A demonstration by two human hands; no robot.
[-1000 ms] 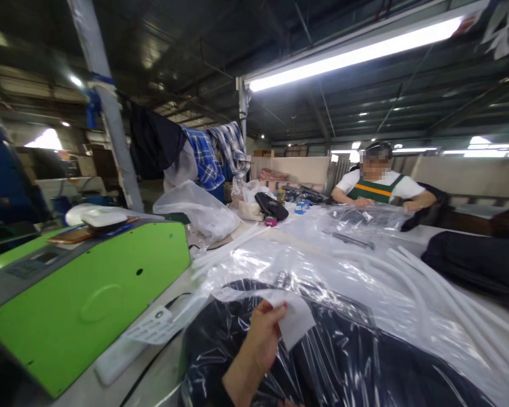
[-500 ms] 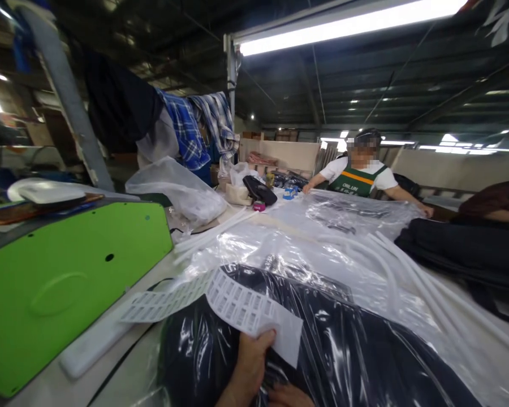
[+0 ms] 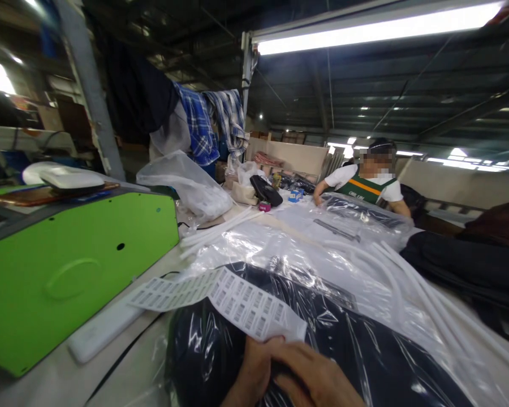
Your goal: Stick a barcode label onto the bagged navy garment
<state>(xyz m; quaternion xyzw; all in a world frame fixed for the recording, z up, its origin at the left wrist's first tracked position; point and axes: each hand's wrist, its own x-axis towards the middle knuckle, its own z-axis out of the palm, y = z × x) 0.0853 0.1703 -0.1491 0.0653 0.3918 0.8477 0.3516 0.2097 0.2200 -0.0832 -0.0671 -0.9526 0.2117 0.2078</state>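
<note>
Head view, bottom centre: left hand (image 3: 254, 370) and right hand (image 3: 318, 379) meet, fingers pinching the barcode label sheet's (image 3: 237, 299) near edge, likely steadying it; sheet drapes over the bagged dark garment (image 3: 365, 350) on the counter (image 3: 123, 367).

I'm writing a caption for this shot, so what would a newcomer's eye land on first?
Probably the bright green machine filling the left side, then the strip of barcode labels lying over a dark garment in a clear bag in the centre. Both hands, left hand and right hand, meet at the strip's near end; a person in a green apron works across the table.
</note>
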